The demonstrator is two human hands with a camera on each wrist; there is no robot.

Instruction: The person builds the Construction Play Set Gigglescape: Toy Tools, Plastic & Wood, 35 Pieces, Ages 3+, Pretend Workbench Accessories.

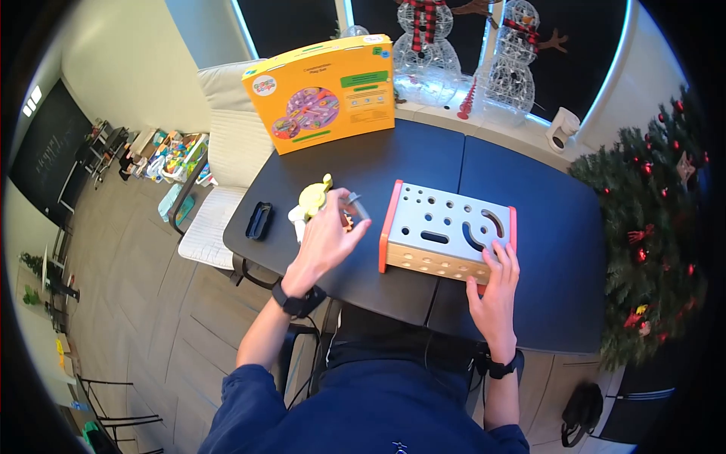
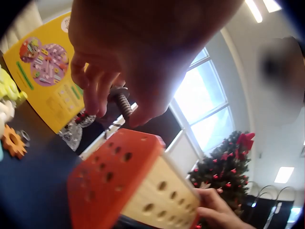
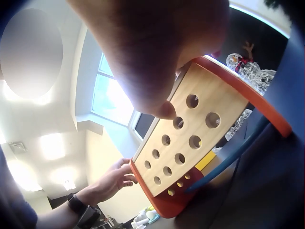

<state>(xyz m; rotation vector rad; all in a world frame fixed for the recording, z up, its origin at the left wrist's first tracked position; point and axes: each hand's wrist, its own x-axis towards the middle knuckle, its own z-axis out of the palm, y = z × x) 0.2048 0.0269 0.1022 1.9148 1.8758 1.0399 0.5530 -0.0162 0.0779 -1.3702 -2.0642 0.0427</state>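
Observation:
My left hand point(image 1: 325, 238) pinches a grey toy bolt point(image 1: 357, 203) with a ridged shaft, above the table just left of the toy workbench point(image 1: 454, 204). In the left wrist view the threaded bolt point(image 2: 124, 104) shows between thumb and fingers, over the red end panel point(image 2: 114, 176). The workbench has a grey top with round holes and curved slots, and a wooden front panel point(image 3: 190, 129) with rows of holes. My right hand point(image 1: 495, 295) rests on its front right corner, fingers stretched over the top, thumb against the front panel.
Beside the left hand are yellow and white toy pieces point(image 1: 311, 200) and an orange gear point(image 2: 14, 141). A dark oblong tray point(image 1: 259, 221) lies at the table's left edge. Behind stands a yellow box point(image 1: 325, 94); a decorated tree point(image 1: 643, 242) stands right of the table point(image 1: 560, 250).

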